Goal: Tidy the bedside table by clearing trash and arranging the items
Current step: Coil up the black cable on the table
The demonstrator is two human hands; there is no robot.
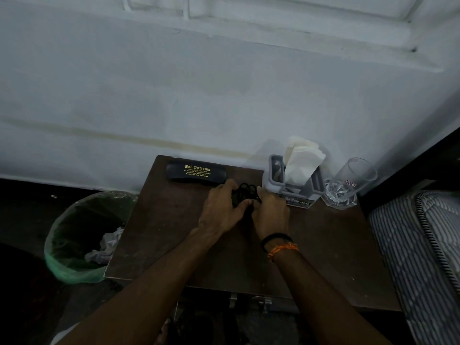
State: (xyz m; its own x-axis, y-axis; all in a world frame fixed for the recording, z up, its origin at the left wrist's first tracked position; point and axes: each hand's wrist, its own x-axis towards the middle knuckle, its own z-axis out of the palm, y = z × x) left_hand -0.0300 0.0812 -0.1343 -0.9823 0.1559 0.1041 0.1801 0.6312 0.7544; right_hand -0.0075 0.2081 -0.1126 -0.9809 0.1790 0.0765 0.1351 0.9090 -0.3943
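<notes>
On the dark brown bedside table (174,232) both my hands meet near the back middle. My left hand (220,211) and my right hand (270,214) are closed around a bundle of black coiled cable (246,191), partly hidden between my fingers. A black spectacle case (196,171) with yellow lettering lies along the back edge, just left of my hands. To the right stands a grey organiser (276,170) with white tissues (302,160) sticking out of it. An empty clear glass (348,185) stands at the back right corner.
A bin with a green liner (74,235) stands on the floor left of the table, with crumpled paper (107,247) inside. A striped mattress (420,257) borders the table on the right. A pale wall (174,83) rises right behind the table.
</notes>
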